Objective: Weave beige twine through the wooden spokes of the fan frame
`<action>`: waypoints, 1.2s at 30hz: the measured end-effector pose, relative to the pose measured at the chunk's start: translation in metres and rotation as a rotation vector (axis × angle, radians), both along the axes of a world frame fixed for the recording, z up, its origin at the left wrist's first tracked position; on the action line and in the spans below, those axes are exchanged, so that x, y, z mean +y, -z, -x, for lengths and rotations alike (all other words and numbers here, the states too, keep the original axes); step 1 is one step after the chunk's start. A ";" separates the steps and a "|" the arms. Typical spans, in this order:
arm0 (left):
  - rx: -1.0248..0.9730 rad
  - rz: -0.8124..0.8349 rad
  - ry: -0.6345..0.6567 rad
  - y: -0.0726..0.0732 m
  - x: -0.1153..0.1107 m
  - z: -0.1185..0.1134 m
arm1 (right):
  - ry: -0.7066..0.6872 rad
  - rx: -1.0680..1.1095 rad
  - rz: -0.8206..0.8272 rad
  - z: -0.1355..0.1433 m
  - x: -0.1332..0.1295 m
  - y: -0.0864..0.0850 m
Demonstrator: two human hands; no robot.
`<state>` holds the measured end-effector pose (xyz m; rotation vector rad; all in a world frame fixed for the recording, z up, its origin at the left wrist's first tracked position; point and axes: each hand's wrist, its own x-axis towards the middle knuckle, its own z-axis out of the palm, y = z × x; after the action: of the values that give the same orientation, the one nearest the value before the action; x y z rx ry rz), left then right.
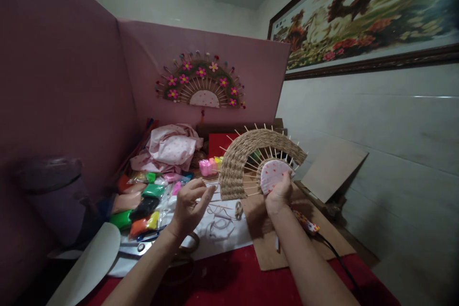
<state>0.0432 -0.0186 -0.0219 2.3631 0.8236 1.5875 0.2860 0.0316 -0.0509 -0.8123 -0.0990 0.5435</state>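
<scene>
A half-round woven fan frame (233,167) of brown cord on thin sticks is held up over the table. My right hand (279,193) grips it by its white, red-dotted cloth base (271,175). The stick tips stand out beyond the woven band. My left hand (191,204) is raised left of the fan, apart from it, with curled fingers; whether something small is between them cannot be made out. Below lie white paper (229,239) with loose cord pieces and a brown board (267,256).
Colourful clay packets (145,207) and pink cloth (172,146) lie at left. Scissors (141,247) rest beneath my left forearm. A corded, patterned tool (305,222) lies beside my right forearm. A flowered fan (201,81) hangs on the pink panel (258,67). A board (335,167) leans at right.
</scene>
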 end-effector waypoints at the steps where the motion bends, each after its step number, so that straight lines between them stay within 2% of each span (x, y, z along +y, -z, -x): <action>1: -0.035 0.042 0.025 -0.001 0.000 0.000 | -0.014 0.014 0.004 0.001 0.000 0.000; 4: -0.142 0.220 0.076 0.000 0.004 0.002 | -0.049 0.030 0.012 0.002 0.000 0.000; 9: -0.262 0.634 0.179 0.012 0.012 0.000 | -0.066 0.002 0.003 0.003 0.000 0.000; 13: -0.294 0.778 0.257 0.017 0.012 -0.008 | -0.050 0.085 -0.006 0.000 0.001 -0.001; 16: -0.275 0.765 0.233 0.015 0.008 -0.013 | 0.001 0.086 -0.016 -0.004 0.004 0.000; 21: -0.276 0.599 0.182 0.011 0.006 -0.013 | 0.075 0.044 0.023 -0.011 0.008 0.001; 27: -0.272 0.544 0.142 0.016 0.012 -0.011 | 0.157 -0.036 0.089 -0.015 0.009 0.003; 32: -0.165 0.360 0.012 0.021 0.013 -0.009 | 0.173 -0.070 0.070 -0.016 0.009 0.003; 36: -0.069 0.312 -0.123 0.018 0.013 -0.004 | 0.178 -0.088 0.056 -0.016 0.008 0.001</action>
<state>0.0472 -0.0053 -0.0397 2.0643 1.1290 1.4504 0.3016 0.0396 -0.0518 -0.8900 -0.0915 0.3443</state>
